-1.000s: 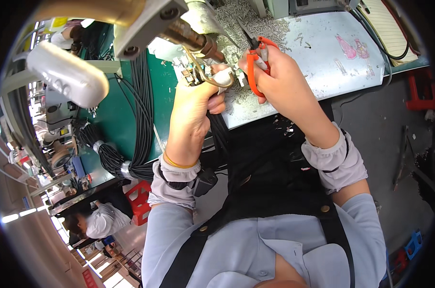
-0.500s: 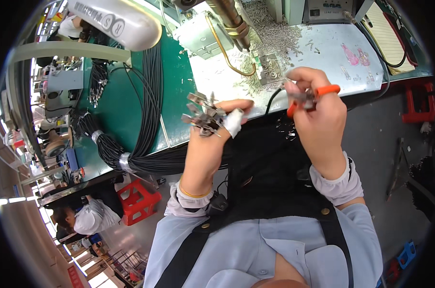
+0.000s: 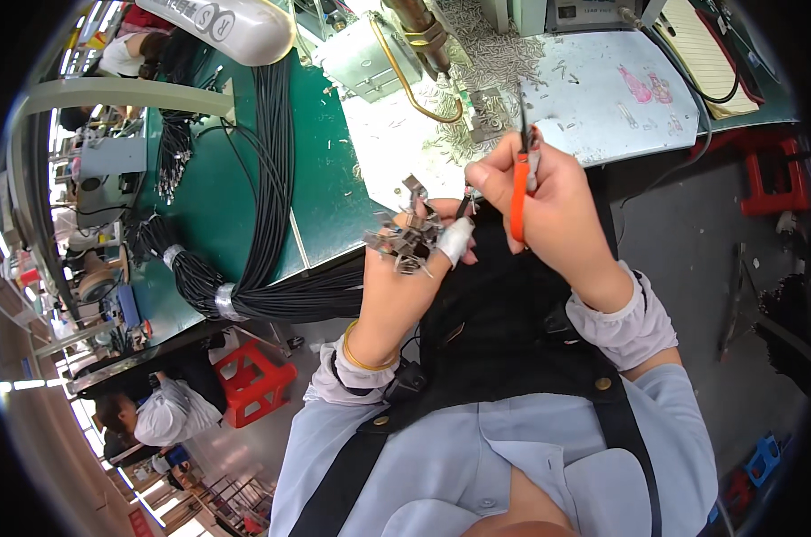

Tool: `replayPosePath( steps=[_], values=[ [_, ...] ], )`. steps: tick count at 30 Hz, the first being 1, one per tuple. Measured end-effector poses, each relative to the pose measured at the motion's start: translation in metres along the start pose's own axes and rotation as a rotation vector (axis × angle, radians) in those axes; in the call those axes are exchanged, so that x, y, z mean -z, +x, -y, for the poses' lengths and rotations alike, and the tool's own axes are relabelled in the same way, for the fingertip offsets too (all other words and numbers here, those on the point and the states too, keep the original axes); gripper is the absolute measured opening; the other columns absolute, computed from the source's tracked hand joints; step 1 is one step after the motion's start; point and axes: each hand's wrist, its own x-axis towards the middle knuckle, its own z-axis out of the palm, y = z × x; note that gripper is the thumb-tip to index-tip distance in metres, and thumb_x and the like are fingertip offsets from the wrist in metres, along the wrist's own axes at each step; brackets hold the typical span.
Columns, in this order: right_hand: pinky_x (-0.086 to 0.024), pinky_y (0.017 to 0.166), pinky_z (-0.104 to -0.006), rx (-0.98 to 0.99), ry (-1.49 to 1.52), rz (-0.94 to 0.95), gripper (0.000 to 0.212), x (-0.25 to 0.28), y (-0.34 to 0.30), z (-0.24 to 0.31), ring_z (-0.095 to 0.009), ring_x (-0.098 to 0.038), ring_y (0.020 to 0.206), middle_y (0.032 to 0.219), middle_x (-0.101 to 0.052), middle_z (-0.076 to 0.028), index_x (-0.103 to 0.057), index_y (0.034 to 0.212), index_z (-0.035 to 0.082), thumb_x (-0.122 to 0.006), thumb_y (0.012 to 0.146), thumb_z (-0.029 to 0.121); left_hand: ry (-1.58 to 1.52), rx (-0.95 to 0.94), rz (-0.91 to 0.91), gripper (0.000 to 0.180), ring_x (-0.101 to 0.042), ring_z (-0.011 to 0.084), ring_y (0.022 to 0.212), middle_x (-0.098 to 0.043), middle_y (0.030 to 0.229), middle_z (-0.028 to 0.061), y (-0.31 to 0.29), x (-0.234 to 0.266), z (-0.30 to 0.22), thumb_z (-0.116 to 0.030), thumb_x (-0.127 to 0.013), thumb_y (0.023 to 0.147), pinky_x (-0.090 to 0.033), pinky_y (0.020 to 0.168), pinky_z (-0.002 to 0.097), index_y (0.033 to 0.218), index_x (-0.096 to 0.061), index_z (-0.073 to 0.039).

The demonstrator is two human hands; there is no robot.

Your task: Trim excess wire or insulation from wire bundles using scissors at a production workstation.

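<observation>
My left hand [image 3: 402,291] is closed around a short black cable end [image 3: 464,208] in front of the bench edge. White tape [image 3: 456,238] wraps one of its digits, and a cluster of bent metal clips [image 3: 410,237] sits over the back of the hand. Close by on the right, my right hand [image 3: 562,197] grips orange-handled pliers [image 3: 518,192], their dark jaws pointing away from me. Its thumb and forefinger come together beside the stripped-looking cable tip, where fine pale and reddish strands show. Whether those fingertips touch the strands, I cannot tell.
A press-like machine [image 3: 423,40] stands over the white bench plate [image 3: 584,98], strewn with small metal terminals [image 3: 513,63]. Thick black cable bundles [image 3: 271,179] lie at left on the green mat [image 3: 320,197]. Red stools [image 3: 253,380] and a seated person [image 3: 177,412] are further off.
My right hand has moved left from the terminal pile toward my left hand, and the pliers have swung upright in it. My left hand has shifted slightly right and nearer and now holds the cable end.
</observation>
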Motion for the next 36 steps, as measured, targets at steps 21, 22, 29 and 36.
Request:
replayPosePath(
  steps=[21, 22, 29, 36],
  values=[
    [-0.042, 0.043, -0.0205, 1.07, -0.769, -0.132, 0.029, 0.006, -0.004, -0.024, -0.016, -0.061, 0.056, 0.078, -0.064, -0.007, -0.061, 0.088, 0.004, -0.066, 0.061, -0.004, -0.241, 0.084, 0.004, 0.019, -0.044, 0.0088, 0.047, -0.056, 0.066, 0.0081, 0.001, 0.003, -0.02, 0.001, -0.056, 0.073, -0.033, 0.043, 0.02, 0.092, -0.054, 0.006],
    [-0.042, 0.043, -0.0205, 1.065, -0.682, -0.123, 0.027, 0.006, -0.003, -0.026, -0.016, -0.06, 0.055, 0.075, -0.064, -0.007, -0.061, 0.087, 0.004, -0.066, 0.062, -0.005, -0.212, 0.068, -0.01, 0.019, -0.044, 0.0084, 0.047, -0.056, 0.065, 0.0071, 0.001, 0.001, -0.019, 0.001, -0.056, 0.073, -0.033, 0.043, 0.0197, 0.092, -0.054, 0.005],
    [-0.042, 0.044, -0.0204, 0.704, -0.532, -0.072, 0.013, 0.006, -0.014, -0.026, -0.01, -0.057, 0.053, 0.071, -0.062, -0.006, -0.057, 0.086, 0.002, -0.062, 0.074, -0.003, -0.19, 0.133, -0.07, 0.017, -0.045, 0.0066, 0.05, -0.056, 0.067, 0.0039, 0.003, -0.001, -0.023, 0.004, -0.06, 0.071, -0.033, 0.044, 0.0184, 0.087, -0.057, 0.002],
    [-0.045, 0.051, -0.0197, 0.459, -0.267, -0.118, 0.003, -0.008, -0.017, -0.024, -0.01, -0.057, 0.058, 0.075, -0.062, -0.007, -0.054, 0.083, 0.001, -0.056, 0.081, 0.001, 0.128, -0.172, -0.157, 0.016, -0.053, 0.0073, 0.064, -0.058, 0.072, 0.0022, 0.004, -0.013, -0.007, 0.003, -0.063, 0.07, -0.042, 0.057, 0.0194, 0.086, -0.059, 0.001]
  ],
)
